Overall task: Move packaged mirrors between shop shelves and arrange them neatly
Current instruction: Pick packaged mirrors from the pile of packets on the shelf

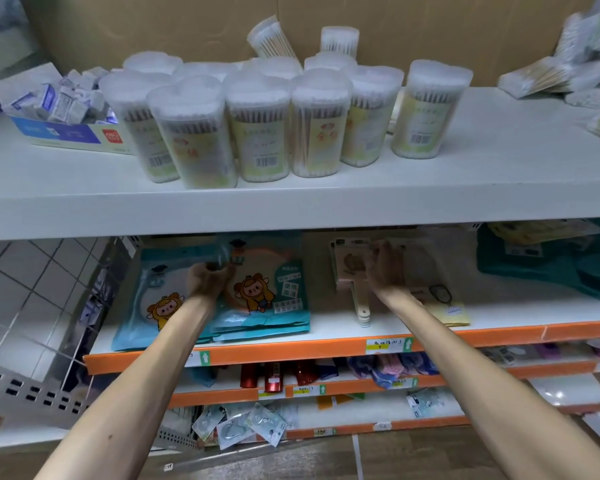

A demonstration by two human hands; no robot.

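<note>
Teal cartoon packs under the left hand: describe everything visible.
The teal cartoon packs are flat, glossy pouches printed with a yellow-hooded cartoon figure and text panels. Several lie stacked, lower edges fanned, on the white orange-edged shelf, overlapping a similar pile to their left. The left hand grips the top pack near its upper edge, which is blurred.

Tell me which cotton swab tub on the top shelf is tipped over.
The raised tub at the back left, slanting against the cardboard; the other tubs stand upright.
</note>
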